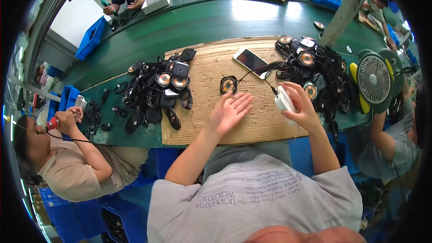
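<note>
My right hand (302,105) is closed around a white power block (284,100), with the plug of a black cable (272,88) in its upper end. My left hand (230,110) is held palm up, fingers stretched out and holding nothing. Just beyond its fingertips lies a black charging pad (228,85) with a copper coil showing; whether the fingertips touch it I cannot tell. A thin black lead runs from the pad toward the right. A white phone (250,62) lies at a slant on the cardboard sheet (202,121), with black cables over its lower end.
Heaps of coil pads and black cables lie left (162,85) and right (324,72) of the cardboard. A grey fan (373,78) stands at the right, near a metal post (346,9). Beyond runs a green belt (189,27). Co-workers sit left, right and opposite.
</note>
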### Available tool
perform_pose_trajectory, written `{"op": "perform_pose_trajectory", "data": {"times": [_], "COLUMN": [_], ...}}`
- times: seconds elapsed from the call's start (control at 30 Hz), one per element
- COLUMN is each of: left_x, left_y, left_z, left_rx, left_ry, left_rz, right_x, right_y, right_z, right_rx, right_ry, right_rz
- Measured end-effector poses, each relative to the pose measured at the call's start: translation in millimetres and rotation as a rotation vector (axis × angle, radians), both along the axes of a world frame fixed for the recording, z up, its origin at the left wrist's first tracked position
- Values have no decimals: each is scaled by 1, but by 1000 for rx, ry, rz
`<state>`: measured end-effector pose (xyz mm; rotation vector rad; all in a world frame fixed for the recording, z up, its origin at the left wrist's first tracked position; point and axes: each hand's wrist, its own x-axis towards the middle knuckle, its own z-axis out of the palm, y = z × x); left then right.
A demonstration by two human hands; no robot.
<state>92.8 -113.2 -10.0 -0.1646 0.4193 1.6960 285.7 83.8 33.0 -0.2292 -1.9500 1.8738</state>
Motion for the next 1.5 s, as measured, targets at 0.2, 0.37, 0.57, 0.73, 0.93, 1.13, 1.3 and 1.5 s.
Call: {"op": "perform_pose_trajectory", "data": {"times": [0.2, 0.37, 0.57, 0.73, 0.93, 1.13, 1.3, 1.5], "left_x": [-8, -39, -75, -99, -100, -105, -62, -86], "left_y": [14, 4, 18, 44, 67, 87, 61, 76], "left_z": [5, 0, 17, 17, -12, -5, -21, -12], "left_rx": [-31, -53, -28, 11, -9, -5, -34, -65], "left_ry": [25, 114, 296, 571, 798, 981, 579, 528], "left_rz": [583, 653, 589, 494, 374, 341, 342, 358], "right_x": [11, -13, -89, -129, -140, -187, -165, -181], "right_y": [12, 6, 24, 38, 50, 32, 12, 18], "right_z": [-2, 0, -22, -30, -22, 19, -34, -22], "right_rx": [728, 1098, 1177, 1244, 1004, 930, 1019, 1052], "right_ry": [-180, -167, -198, -392, -195, 90, 48, 112], "right_rz": [23, -1, -248, -346, -369, -245, -220, -210]}}
